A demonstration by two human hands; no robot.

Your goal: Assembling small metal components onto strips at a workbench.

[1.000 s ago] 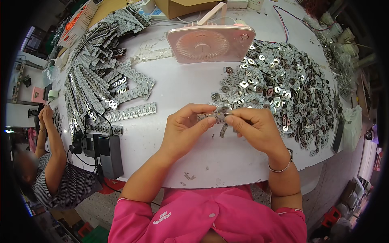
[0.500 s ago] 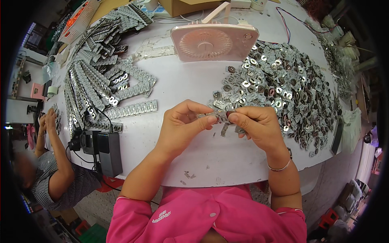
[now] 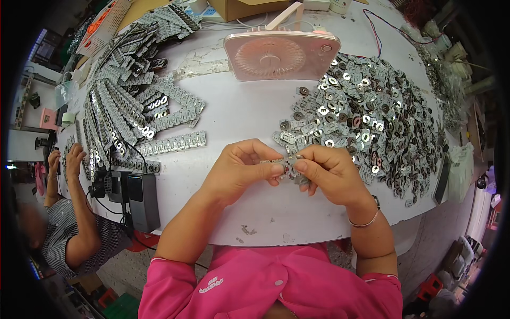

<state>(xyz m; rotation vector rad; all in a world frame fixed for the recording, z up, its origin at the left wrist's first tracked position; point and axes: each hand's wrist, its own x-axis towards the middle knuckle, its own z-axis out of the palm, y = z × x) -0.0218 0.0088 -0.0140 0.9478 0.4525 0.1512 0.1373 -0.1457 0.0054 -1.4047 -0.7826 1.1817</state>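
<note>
Over the near middle of the table, my left hand (image 3: 237, 169) pinches a short strip of small silvery metal pieces (image 3: 288, 169) between thumb and fingers. My right hand (image 3: 333, 175) is closed at the strip's right end, thumb and forefinger gripping a small metal piece there. Whether that piece is joined to the strip I cannot tell. Just right of my right hand spreads a large heap of loose metal pieces (image 3: 366, 114), many with shiny round discs. To the left lie many finished-looking strips of the same linked pieces (image 3: 178, 142), fanned and stacked.
A pink desk fan (image 3: 281, 56) stands beyond my hands. At the left edge sit a black power bank-like box (image 3: 143, 202) and cables. Behind the strips is a white basket (image 3: 106, 26) with orange items. A co-worker's hands (image 3: 74, 159) are at far left.
Both hands have shifted slightly toward me, and my right hand has turned a little at the strip's end. The co-worker's hands at left have moved.
</note>
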